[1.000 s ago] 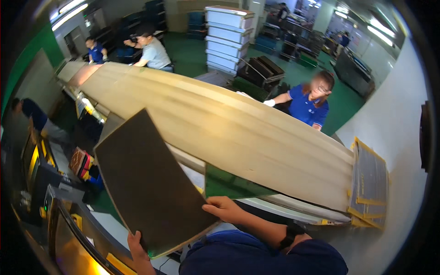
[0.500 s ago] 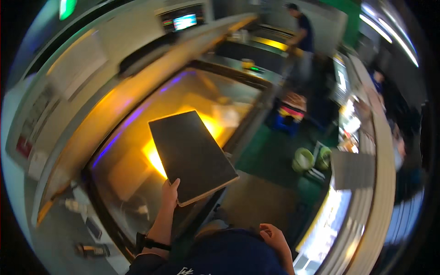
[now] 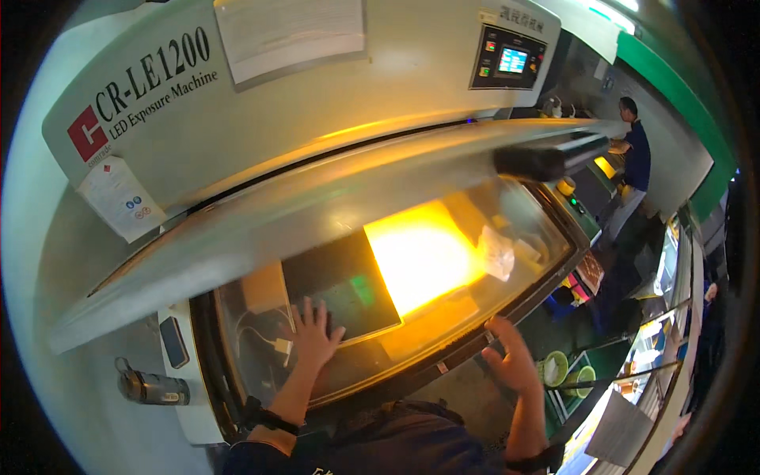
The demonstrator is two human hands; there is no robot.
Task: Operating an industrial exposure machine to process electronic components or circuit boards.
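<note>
Here the big grey exposure machine (image 3: 261, 134) fills the view, its raised lid (image 3: 317, 206) tilted above a glass bed (image 3: 491, 277) that glows yellow. On that glass lies a dark rectangular panel (image 3: 340, 285), flat and left of the glow. The left hand (image 3: 314, 336) rests spread open, fingertips touching the panel's near edge. The right hand (image 3: 513, 360) hovers open by the bed's front frame, gripping nothing.

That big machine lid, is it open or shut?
Open. The lid is raised above the glass bed, where the left hand presses a dark panel.
</note>
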